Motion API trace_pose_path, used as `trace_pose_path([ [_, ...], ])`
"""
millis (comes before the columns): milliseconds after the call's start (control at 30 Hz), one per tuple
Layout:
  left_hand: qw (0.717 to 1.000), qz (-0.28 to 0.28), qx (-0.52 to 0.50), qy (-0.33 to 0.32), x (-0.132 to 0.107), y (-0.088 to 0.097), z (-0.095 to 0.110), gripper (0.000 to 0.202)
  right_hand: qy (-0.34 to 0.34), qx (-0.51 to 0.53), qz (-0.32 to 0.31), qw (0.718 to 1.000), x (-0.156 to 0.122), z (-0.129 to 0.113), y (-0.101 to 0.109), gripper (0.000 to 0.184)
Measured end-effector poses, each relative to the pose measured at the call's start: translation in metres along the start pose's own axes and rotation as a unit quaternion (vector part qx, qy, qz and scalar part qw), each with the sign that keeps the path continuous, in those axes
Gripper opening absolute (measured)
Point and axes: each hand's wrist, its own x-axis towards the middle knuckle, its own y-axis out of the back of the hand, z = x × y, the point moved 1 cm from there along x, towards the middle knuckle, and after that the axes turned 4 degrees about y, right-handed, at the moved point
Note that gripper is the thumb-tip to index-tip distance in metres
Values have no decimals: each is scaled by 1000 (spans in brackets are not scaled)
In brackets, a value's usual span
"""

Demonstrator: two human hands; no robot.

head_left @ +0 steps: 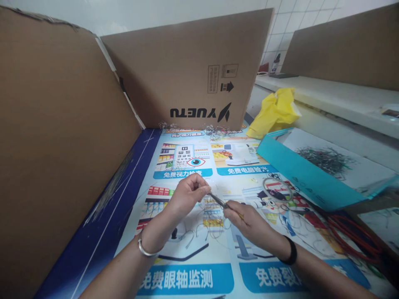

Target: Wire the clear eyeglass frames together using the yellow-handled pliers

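Note:
My right hand (243,218) is closed around a pair of slim needle-nose pliers (218,200); their dark metal tip points up and left, and a bit of yellow handle shows by the fingers. At that tip, my left hand (190,194) pinches with thumb and forefinger. What it holds is very thin and mostly hidden, apparently a strand of wire. Below both hands, fine loops of wire (215,228) hang or lie over the printed sheet (183,253); which of these I cannot tell.
Cardboard panels (174,74) wall off the left and back. A teal box lid (296,178) at right holds a heap of thin dark pieces (327,161). Beyond it are a yellow bag (274,112) and a white ledge (330,93). Red cord coils (352,236) lie lower right.

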Motion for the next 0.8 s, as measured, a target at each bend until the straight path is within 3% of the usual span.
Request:
trace_pose_path([
  [300, 996, 91, 6, -23, 2, -2, -6, 14, -51, 188, -16, 981, -7, 6, -15, 36],
  [800, 995, 97, -3, -17, -2, -10, -14, 16, -60, 236, 2, 970, -7, 3, -19, 41],
])
